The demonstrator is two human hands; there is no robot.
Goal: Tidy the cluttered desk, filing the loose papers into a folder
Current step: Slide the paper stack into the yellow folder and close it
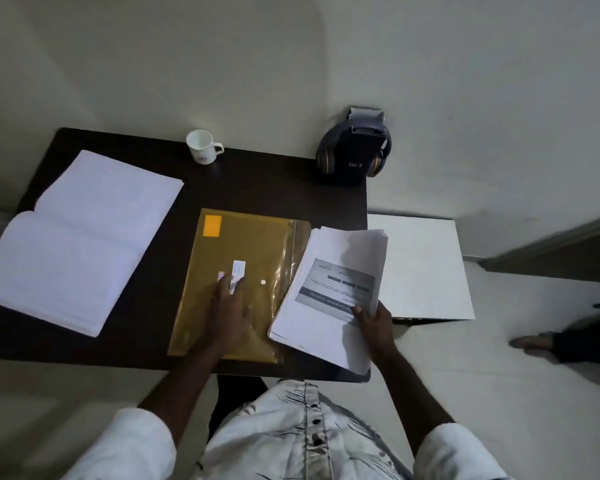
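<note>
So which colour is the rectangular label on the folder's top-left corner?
Orange, on the translucent yellow-brown folder; the label shows in the head view.

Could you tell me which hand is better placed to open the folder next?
Left: the left hand rests on the yellow folder by its snap button; the right hand holds the paper stack.

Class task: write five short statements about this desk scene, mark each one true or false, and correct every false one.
1. The right hand holds a stack of papers. True.
2. The left hand rests on the open notebook. False: it rests on the yellow folder; the open notebook lies apart, to the left.
3. The white mug lies on its side. False: the white mug stands upright.
4. Headphones sit at the far right corner of the desk. True.
5. The papers are already inside the folder. False: they are outside it, in the hand.
</note>
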